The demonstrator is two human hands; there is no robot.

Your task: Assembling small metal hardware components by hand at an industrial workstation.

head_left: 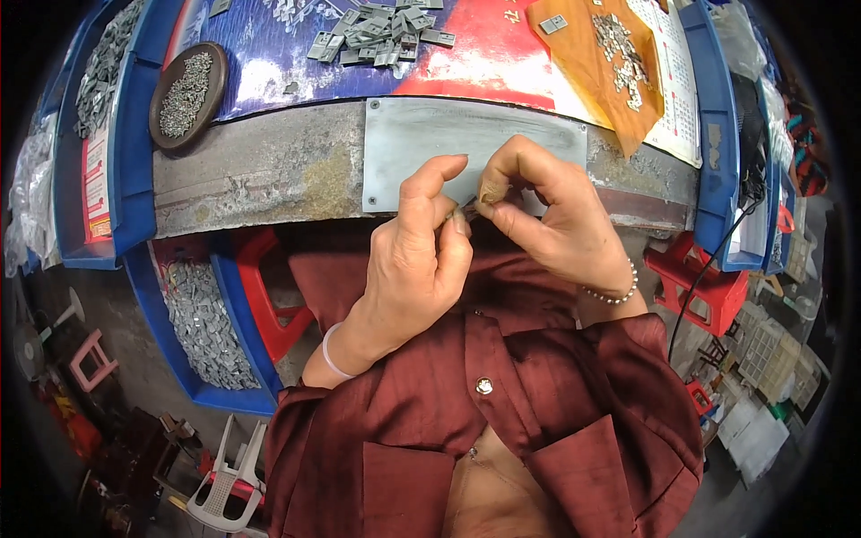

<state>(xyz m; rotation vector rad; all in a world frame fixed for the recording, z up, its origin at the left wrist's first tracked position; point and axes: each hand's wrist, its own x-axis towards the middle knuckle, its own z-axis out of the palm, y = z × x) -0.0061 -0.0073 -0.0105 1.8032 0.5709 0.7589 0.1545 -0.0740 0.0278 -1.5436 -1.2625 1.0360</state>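
Observation:
Close together at the table's front edge, my two hands meet over a grey metal plate (430,134) screwed to the tabletop. My left hand (417,242) pinches something small between thumb and fingers; the fingers hide most of it. Thumb and forefinger of my right hand (552,202) close on the same spot, and what they hold is too small to name. Beyond the plate lies a heap of small grey rectangular parts (381,36). Tiny silvery metal pieces (621,54) are spread on an orange-brown sheet (659,99) at the far right.
A round dark bowl (160,134) with tiny metal bits stands at the left. Blue bins (134,193) flank the table; a lower blue bin (148,287) holds many grey parts. Red stools (260,296) stand under the table's left side and at the right (708,291).

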